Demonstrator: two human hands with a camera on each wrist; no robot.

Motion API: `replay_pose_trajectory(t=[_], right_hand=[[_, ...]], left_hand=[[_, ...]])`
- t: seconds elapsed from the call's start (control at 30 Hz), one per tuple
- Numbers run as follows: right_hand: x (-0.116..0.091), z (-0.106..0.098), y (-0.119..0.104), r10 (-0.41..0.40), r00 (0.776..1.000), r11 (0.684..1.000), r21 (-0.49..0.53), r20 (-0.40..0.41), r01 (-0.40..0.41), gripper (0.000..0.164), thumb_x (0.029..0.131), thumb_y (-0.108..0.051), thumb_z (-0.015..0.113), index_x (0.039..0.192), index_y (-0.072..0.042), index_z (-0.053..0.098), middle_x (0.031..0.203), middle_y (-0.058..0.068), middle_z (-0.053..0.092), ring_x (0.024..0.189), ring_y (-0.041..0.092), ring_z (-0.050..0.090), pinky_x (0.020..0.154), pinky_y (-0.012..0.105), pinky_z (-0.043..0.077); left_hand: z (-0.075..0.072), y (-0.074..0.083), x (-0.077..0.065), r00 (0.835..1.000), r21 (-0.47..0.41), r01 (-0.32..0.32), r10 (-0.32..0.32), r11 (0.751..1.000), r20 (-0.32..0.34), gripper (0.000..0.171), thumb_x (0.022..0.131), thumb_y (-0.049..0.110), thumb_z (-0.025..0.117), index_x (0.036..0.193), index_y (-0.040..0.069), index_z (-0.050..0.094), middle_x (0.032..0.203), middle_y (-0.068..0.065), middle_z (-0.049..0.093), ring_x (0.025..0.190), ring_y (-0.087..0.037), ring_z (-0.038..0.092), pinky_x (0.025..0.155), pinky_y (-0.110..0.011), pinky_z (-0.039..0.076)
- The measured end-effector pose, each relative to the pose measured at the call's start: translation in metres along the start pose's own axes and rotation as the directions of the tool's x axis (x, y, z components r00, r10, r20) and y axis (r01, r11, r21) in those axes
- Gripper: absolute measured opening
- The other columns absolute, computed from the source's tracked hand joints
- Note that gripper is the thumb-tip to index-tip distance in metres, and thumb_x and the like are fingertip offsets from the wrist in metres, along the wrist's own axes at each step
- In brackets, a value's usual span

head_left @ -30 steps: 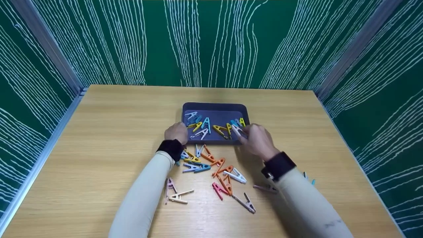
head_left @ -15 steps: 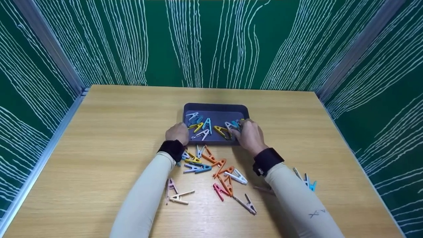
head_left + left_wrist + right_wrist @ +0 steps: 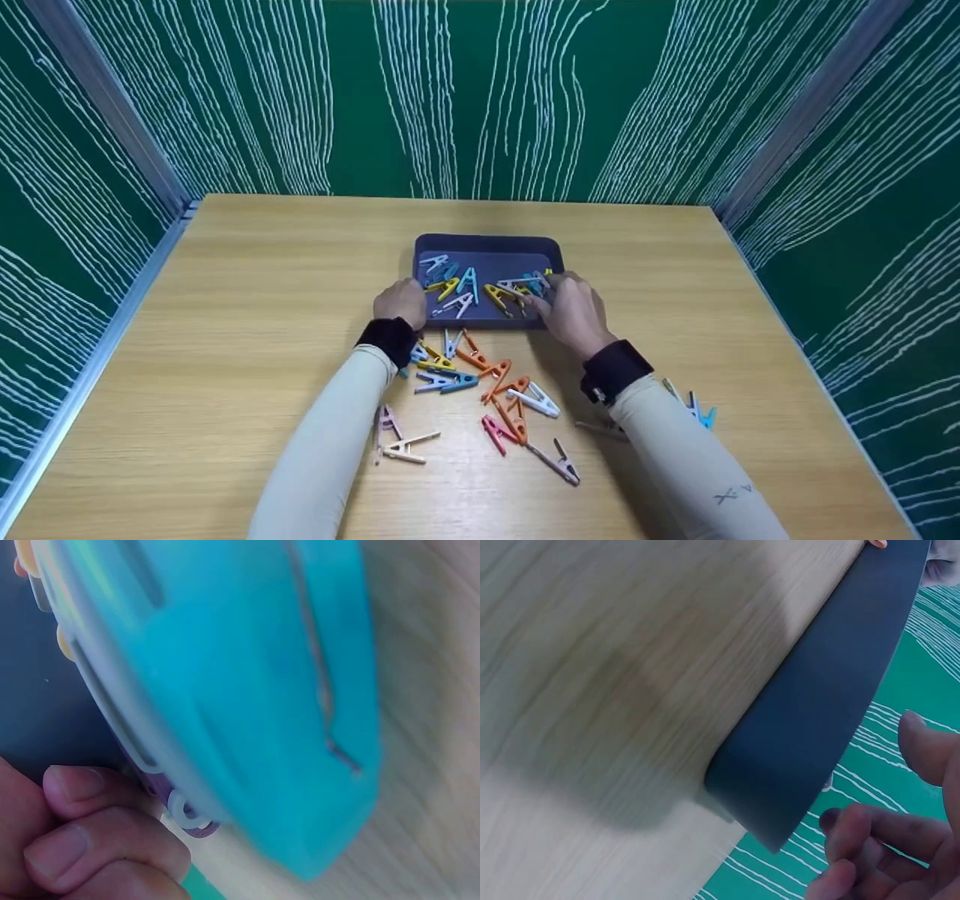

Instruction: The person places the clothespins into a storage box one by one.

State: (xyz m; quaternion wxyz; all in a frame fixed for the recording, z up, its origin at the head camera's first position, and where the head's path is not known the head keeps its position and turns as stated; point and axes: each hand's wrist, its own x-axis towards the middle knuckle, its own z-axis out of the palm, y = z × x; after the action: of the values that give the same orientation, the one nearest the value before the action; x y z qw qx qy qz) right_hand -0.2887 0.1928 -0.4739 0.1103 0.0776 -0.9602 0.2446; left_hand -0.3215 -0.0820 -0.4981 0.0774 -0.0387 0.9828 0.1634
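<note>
My left hand (image 3: 401, 301) is at the left front corner of a dark grey tray (image 3: 487, 242), fingers curled against its wall and gripping it. In the left wrist view these fingers (image 3: 124, 836) lie beside the dark tray wall, below a large, close turquoise clothespin (image 3: 247, 705). My right hand (image 3: 576, 309) is over the tray's right side. The right wrist view has its thumb and fingers (image 3: 900, 832) apart, with nothing between them. Near the fingertips a white clothespin (image 3: 517, 284) lies over yellow and blue ones. Several more clothespins, such as a light blue one (image 3: 467, 283), lie in the tray's left half.
In front of the tray, several clothespins lie scattered on the wooden table (image 3: 247, 315), including an orange one (image 3: 498, 373), a white one (image 3: 536, 400) and a pink one (image 3: 495, 433). More lie by the right forearm, one blue (image 3: 703, 415). Green patterned walls (image 3: 352, 90) surround the table.
My right hand has moved in over the tray's right side and let go of the white clothespin, which now lies turned among the others. My left hand has stayed at the tray's corner.
</note>
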Motion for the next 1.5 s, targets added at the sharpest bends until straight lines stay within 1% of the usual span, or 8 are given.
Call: replay_pose_trajectory(t=[0.23,0.4,0.63,0.9,1.17,1.33,1.4,1.5], right_hand=[[-0.01,-0.015,0.006,0.027,0.998,1.0,0.004,0.049,-0.027,0.059,0.092,-0.036,0.078,0.132,0.005,0.065,0.117,0.024,0.068,0.108,0.038,0.066,0.091,0.052,0.052],[-0.021,-0.026,0.014,0.004,0.998,1.0,0.015,0.07,-0.005,0.05,0.091,-0.031,0.08,0.126,0.003,0.069,0.116,0.024,0.07,0.108,0.04,0.067,0.091,0.052,0.052],[-0.045,-0.047,0.028,-0.027,0.992,0.999,-0.031,0.125,0.031,0.042,0.089,-0.029,0.08,0.116,0.003,0.073,0.109,0.024,0.073,0.097,0.04,0.07,0.083,0.053,0.055],[-0.067,-0.078,0.045,-0.004,0.973,0.993,-0.112,0.23,0.03,0.036,0.089,-0.025,0.08,0.109,0.004,0.074,0.093,0.018,0.073,0.08,0.029,0.068,0.071,0.048,0.055],[-0.089,-0.099,0.063,0.051,0.964,0.983,-0.183,0.26,-0.003,0.032,0.088,-0.024,0.08,0.102,0.004,0.075,0.096,0.02,0.073,0.081,0.03,0.068,0.072,0.051,0.055],[-0.099,-0.111,0.078,0.053,0.959,0.976,-0.219,0.277,0.009,0.017,0.086,-0.006,0.071,0.101,0.001,0.077,0.097,0.021,0.073,0.071,0.026,0.063,0.057,0.042,0.051],[-0.102,-0.115,0.086,0.066,0.948,0.977,-0.212,0.312,0.002,0.029,0.083,0.005,0.062,0.106,-0.001,0.077,0.102,0.023,0.072,0.076,0.029,0.064,0.053,0.038,0.047],[-0.106,-0.119,0.098,0.117,0.91,0.98,-0.195,0.398,-0.041,0.051,0.075,0.018,0.054,0.114,-0.005,0.077,0.115,0.026,0.069,0.089,0.034,0.062,0.058,0.037,0.049]], left_hand=[[0.0,0.0,0.0,1.0,0.002,-0.012,0.012,1.0,0.002,0.025,0.1,0.009,0.052,0.116,0.0,0.069,0.112,-0.016,0.072,0.102,-0.031,0.07,0.084,-0.047,0.057],[-0.002,0.001,-0.002,1.0,-0.001,-0.02,0.02,1.0,-0.001,0.024,0.1,0.009,0.053,0.116,0.0,0.068,0.112,-0.017,0.072,0.102,-0.031,0.07,0.085,-0.047,0.057],[-0.001,0.002,-0.002,1.0,0.015,-0.024,0.024,1.0,0.006,0.026,0.099,0.009,0.055,0.12,-0.001,0.067,0.115,-0.017,0.071,0.104,-0.031,0.069,0.087,-0.047,0.056],[-0.001,0.0,-0.001,1.0,0.001,-0.006,0.006,1.0,0.004,0.027,0.099,0.008,0.049,0.115,0.0,0.07,0.114,-0.018,0.072,0.104,-0.032,0.07,0.086,-0.047,0.057],[-0.004,0.0,-0.004,1.0,-0.005,0.02,-0.019,1.0,0.021,0.026,0.1,0.008,0.05,0.115,0.001,0.07,0.115,-0.017,0.071,0.105,-0.032,0.069,0.088,-0.047,0.056],[-0.004,0.003,-0.005,1.0,-0.011,0.017,-0.016,1.0,0.022,0.025,0.1,0.008,0.051,0.115,0.001,0.07,0.115,-0.017,0.071,0.104,-0.031,0.069,0.087,-0.047,0.056],[-0.004,0.003,-0.005,1.0,-0.01,0.014,-0.014,1.0,0.025,0.024,0.1,0.008,0.051,0.115,0.001,0.069,0.114,-0.017,0.071,0.103,-0.031,0.069,0.087,-0.046,0.056],[-0.003,0.003,-0.005,1.0,-0.001,0.013,-0.013,1.0,0.028,0.024,0.1,0.008,0.052,0.116,0.001,0.069,0.114,-0.017,0.071,0.103,-0.03,0.069,0.087,-0.046,0.056]])
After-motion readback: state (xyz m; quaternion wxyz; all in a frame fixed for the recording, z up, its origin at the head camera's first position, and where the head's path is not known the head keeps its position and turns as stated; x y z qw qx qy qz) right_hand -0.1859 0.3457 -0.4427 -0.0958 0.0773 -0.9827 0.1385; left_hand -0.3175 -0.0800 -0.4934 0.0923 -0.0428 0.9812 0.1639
